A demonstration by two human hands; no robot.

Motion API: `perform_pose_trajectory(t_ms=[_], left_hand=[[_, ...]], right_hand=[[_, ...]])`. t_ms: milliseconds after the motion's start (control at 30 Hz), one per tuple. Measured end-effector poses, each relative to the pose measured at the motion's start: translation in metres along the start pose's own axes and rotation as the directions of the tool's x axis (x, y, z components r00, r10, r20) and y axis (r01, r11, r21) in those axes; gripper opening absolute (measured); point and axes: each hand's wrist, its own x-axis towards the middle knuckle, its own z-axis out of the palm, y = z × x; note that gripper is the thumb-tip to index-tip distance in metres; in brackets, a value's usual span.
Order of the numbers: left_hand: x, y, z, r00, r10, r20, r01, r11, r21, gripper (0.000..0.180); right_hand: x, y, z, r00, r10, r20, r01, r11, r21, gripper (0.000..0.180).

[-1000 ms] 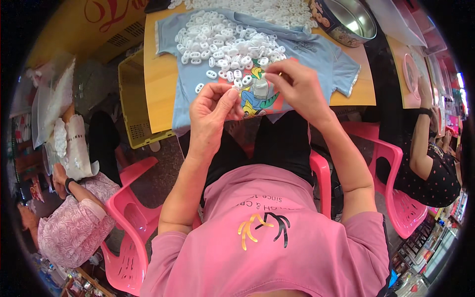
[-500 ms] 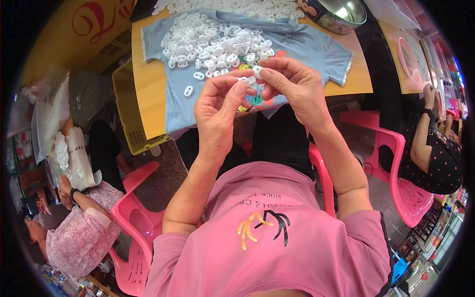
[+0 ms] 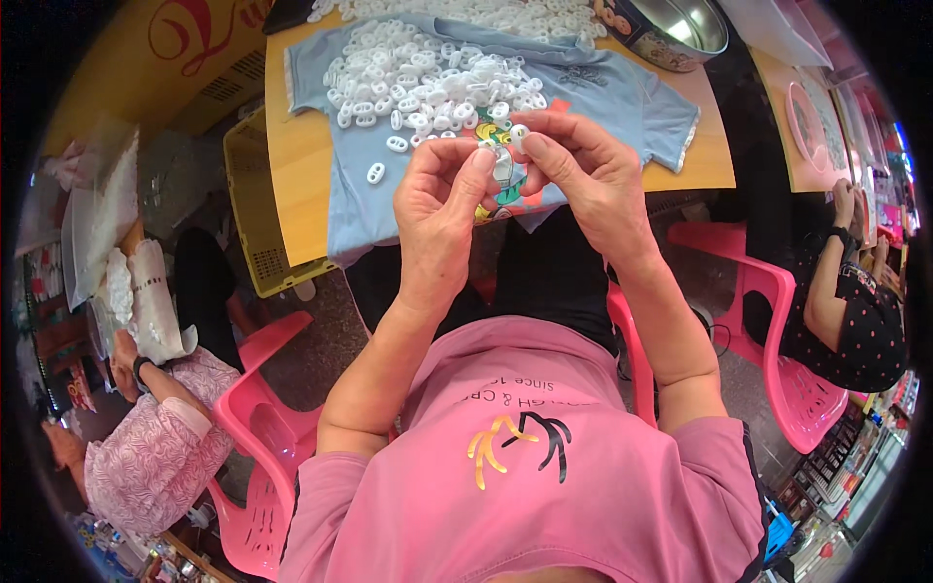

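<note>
Both forearms reach forward from bent elbows and lean inward, bringing the left hand and right hand close together, over the near part of the blue shirt in this view. The left hand is turned with its thumb uppermost and its other fingers curled behind; thumb and forefinger are pinched on a white piece, mostly hidden, with only a bit showing at the tips. The right hand comes in from the other side, its thumb and forefinger clamped on another piece, which sticks up from between them. The two pinches face each other, just beside one another, with a narrow gap between.

The heap of similar pieces lies on the shirt, beyond the hands and mostly to the left. Two loose pieces lie nearer, left of the left hand. The shirt is spread on the table.
</note>
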Motion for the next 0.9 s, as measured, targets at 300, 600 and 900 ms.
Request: perform_pose_trajectory(t_ms=[300,600,900], left_hand=[[-0.0001,-0.0015,0.0001,0.999,-0.031,-0.008,0.032,0.999,0.031,0.011],[0.0007,-0.0037,-0.0015,1.0,-0.007,-0.001,0.007,0.995,0.097,0.015],[0.0006,-0.0023,-0.0002,0.999,-0.014,-0.03,0.017,0.995,0.098,0.012]], right_hand=[[-0.001,0.0028,0.0074,0.99,-0.132,-0.053,0.123,0.981,-0.149,0.022],[-0.0008,0.0002,0.009,0.99,-0.127,-0.057,0.111,0.967,-0.231,0.025],[0.0009,0.0047,0.0089,0.968,-0.247,-0.043,0.208,0.885,-0.416,0.022]])
